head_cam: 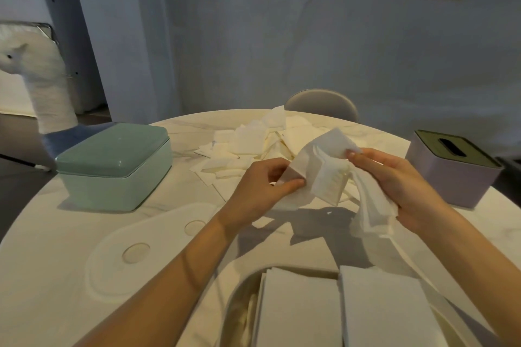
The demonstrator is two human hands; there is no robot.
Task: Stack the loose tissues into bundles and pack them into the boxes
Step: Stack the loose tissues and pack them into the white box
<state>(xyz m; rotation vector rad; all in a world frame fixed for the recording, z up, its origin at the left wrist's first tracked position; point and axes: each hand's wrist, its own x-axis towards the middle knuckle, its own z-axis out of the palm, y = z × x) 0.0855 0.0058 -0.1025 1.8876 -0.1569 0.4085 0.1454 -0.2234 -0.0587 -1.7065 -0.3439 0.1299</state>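
White tissues (324,175), held above table (56,234): left hand (262,186) pinches one edge, right hand (394,177) grips crumpled bundle; loose pile (253,141) beyond.

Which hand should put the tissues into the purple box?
Probably the right hand: it grips the white tissue bundle and is nearer the square purple tissue box; the left hand only pinches a corner.

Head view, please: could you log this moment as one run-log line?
left hand: pinches white tissue | right hand: holds same tissue | mint-green lidded box: closed | loose tissue pile: on table
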